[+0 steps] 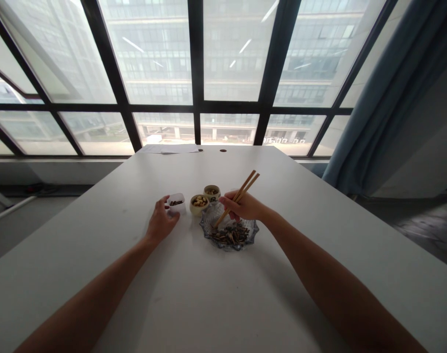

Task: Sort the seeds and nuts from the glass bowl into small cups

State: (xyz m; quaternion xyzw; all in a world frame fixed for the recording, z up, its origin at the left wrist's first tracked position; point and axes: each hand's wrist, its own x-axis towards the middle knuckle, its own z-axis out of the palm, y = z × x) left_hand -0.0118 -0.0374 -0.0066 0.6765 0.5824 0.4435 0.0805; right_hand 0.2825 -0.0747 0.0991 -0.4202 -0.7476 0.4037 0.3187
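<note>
My right hand [243,205] is closed round a pair of wooden chopsticks [247,185], whose lower tips reach into a clear glass bowl [255,236]. Dark striped seeds [231,234] lie in the near part of that bowl. On the left, my left hand [162,218] grips a small white container [178,208] between thumb and fingers, with some dark seeds inside it. Between the hands stand a round cup [197,211] of pale nuts and, just behind it, a second cup [212,188] with brownish contents and a dark character on its side.
The white table [194,294] extends toward large windows. Sheets of paper [170,148] lie at its far left edge, near two dark round holes. A blue-grey curtain [378,108] hangs at the right.
</note>
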